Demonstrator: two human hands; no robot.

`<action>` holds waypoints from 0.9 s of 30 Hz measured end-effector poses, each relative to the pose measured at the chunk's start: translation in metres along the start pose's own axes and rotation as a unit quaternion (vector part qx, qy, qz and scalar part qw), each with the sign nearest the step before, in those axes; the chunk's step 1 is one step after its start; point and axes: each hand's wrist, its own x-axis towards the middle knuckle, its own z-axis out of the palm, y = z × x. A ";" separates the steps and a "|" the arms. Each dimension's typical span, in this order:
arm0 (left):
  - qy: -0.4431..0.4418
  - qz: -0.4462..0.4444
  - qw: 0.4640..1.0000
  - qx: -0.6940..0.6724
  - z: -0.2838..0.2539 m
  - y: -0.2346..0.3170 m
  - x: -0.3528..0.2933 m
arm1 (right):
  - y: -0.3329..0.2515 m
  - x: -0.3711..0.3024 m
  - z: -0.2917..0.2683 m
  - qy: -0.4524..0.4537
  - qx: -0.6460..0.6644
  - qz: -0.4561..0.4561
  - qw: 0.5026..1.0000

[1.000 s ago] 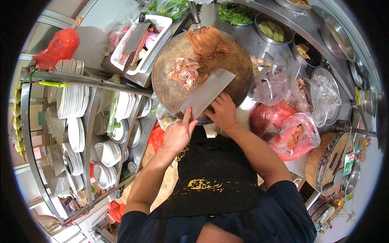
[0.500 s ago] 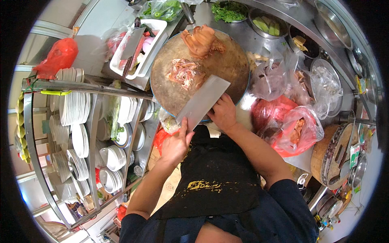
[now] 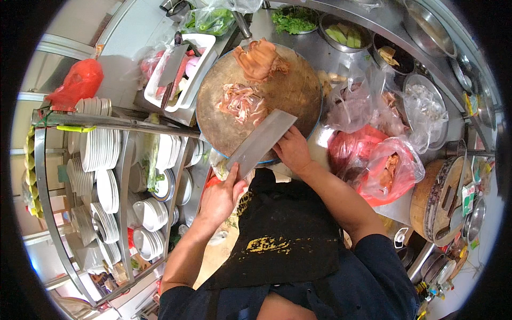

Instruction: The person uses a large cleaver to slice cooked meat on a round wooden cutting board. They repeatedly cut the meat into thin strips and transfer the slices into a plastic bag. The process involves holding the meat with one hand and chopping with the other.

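My right hand (image 3: pixel 293 151) is closed at the right end of a broad cleaver (image 3: pixel 261 143), whose handle is hidden in the fist. The blade lies slantwise over the near edge of a round wooden chopping board (image 3: pixel 298 88). At the blade's lower left end, my left hand (image 3: pixel 220 198) grips it, with the index finger along the metal. Beyond the blade sits a small heap of thinly sliced pinkish meat (image 3: pixel 241 102). A larger brown, folded piece of meat (image 3: pixel 260 60) rests at the board's far side. Neither hand touches the meat.
A white tub (image 3: pixel 205 48) with another cleaver (image 3: pixel 173 66) across it stands left of the board. Plastic bags of meat (image 3: pixel 392 170) crowd the right. Bowls, one with green chunks (image 3: pixel 345 34), line the back. A rack of stacked plates (image 3: pixel 101 144) is at left.
The cleaver has come slightly nearer to me, both hands moving with it. My left hand has slid a little lower and left. The meat on the board looks unchanged.
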 end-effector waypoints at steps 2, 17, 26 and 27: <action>-0.022 -0.014 1.000 0.016 0.005 0.004 -0.003 | 0.000 -0.002 0.001 -0.005 0.010 0.012 1.000; 0.020 0.000 0.998 -0.065 -0.013 0.000 0.039 | -0.006 0.010 0.003 0.075 0.032 0.004 0.997; -0.018 -0.007 1.000 0.019 0.019 0.011 0.023 | -0.003 -0.006 0.004 -0.006 0.012 0.041 0.999; -0.013 0.000 1.000 0.014 0.022 0.012 0.035 | -0.004 -0.002 0.002 0.007 0.013 0.033 0.999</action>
